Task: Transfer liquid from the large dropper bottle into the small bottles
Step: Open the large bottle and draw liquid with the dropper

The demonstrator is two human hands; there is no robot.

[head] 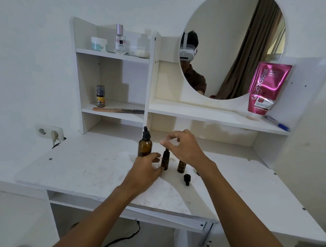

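Left hand (144,170) grips capped small brown glass bottle (164,162); right hand (185,147) hovers above, empty. Other small brown bottle (181,165) open. Big brown glass bottle (145,145) closed; filling not done.

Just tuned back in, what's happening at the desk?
The left hand grips the capped small bottle on the desk. The right hand hovers just above it, holding nothing. The big bottle stands capped to their left. The other small bottle's top is hidden by the right hand; a loose cap lies in front of it.
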